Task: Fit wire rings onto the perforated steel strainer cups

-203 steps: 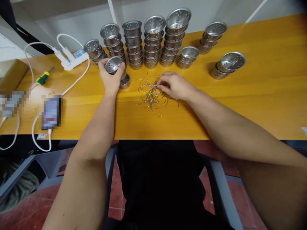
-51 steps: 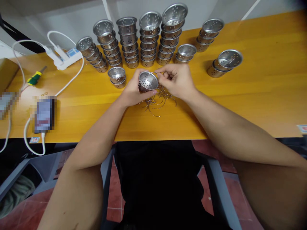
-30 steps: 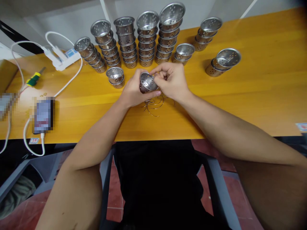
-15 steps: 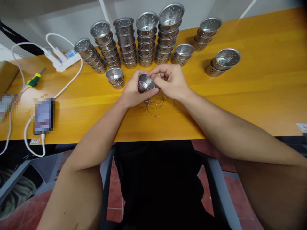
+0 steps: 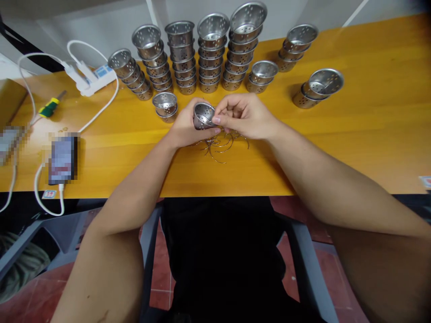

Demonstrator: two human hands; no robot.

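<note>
My left hand [image 5: 187, 124] is wrapped round a small perforated metal cup [image 5: 203, 115], its open mouth tilted up towards me. My right hand [image 5: 247, 115] pinches thumb and forefinger together at the cup's right rim, on what looks like a thin wire that reaches into the cup; the fingertips hide most of it. Beneath both hands, several loose curved wires [image 5: 220, 150] lie tangled on the wooden table [image 5: 202, 181]. Just left of my left hand stands a short stack of two perforated cups [image 5: 164, 106].
Tall stacks of perforated cups [image 5: 212, 63] line the back. Shorter stacks stand at right, one holding a front cup [image 5: 319, 85]. At left lie a power strip [image 5: 97, 80], a green-and-yellow screwdriver [image 5: 49, 107] and a phone [image 5: 62, 159] with white cables.
My right hand has drawn slightly to the right, and its fingertips now pinch at the cup's right rim instead of reaching over its mouth. My left hand keeps its hold on the cup.
</note>
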